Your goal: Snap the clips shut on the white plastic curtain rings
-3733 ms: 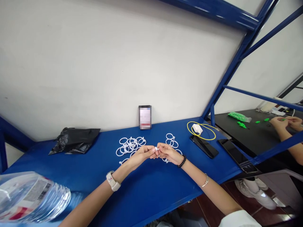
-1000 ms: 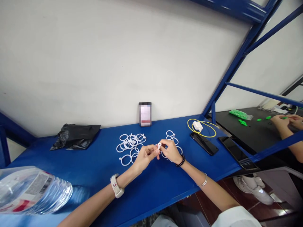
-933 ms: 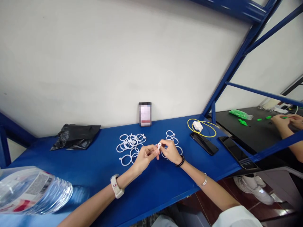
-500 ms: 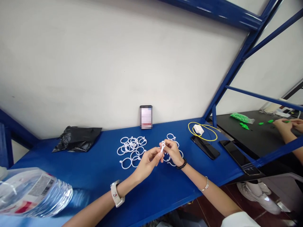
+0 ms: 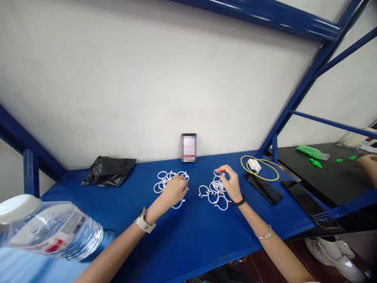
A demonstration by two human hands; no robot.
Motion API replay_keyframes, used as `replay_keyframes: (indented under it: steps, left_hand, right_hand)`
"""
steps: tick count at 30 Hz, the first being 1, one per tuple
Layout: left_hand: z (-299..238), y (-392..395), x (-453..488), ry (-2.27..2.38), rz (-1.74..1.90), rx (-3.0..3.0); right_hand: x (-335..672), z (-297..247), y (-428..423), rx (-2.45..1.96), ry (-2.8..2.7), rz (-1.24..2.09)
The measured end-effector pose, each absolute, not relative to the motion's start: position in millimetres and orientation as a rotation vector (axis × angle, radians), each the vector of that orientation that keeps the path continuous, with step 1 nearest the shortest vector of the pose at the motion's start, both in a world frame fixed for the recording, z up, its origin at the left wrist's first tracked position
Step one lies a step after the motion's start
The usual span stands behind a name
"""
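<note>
The left hand (image 5: 171,192) reaches down over the left-hand pile of thin white plastic-looking rings (image 5: 163,182) on the blue surface (image 5: 176,239), its fingers bent among them (whether they grip one, I cannot tell). The right hand (image 5: 231,184) is just above the right-hand cluster of similar white rings (image 5: 217,186), thumb and forefinger curved and parted, near a black phone (image 5: 263,189) lying flat.

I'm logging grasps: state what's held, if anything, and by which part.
Left grip, over white round plastic rings: cannot tell, contact hidden. Right grip: nothing visibly held.
</note>
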State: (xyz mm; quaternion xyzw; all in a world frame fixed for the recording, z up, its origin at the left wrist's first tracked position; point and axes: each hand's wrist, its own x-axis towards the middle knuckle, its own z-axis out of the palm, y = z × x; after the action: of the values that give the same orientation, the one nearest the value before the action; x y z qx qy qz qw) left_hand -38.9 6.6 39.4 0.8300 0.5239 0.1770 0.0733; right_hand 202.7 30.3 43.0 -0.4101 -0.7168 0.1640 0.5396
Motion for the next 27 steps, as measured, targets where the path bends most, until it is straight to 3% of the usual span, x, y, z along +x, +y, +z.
replay_keyframes:
  steps: [9, 20, 27]
  left_hand:
    - [16, 5, -28, 1.621, 0.55, 2.541]
    - [40, -5, -11, 1.005, 0.733, 1.617]
    - [38, -10, -2, 0.945, 0.721, 1.464]
  right_hand:
    - [192, 38, 27, -1.004, -1.965, 0.304]
    - [176, 29, 16, -0.878, -2.369, 0.253]
    - [177, 25, 17, -0.87, -2.353, 0.144]
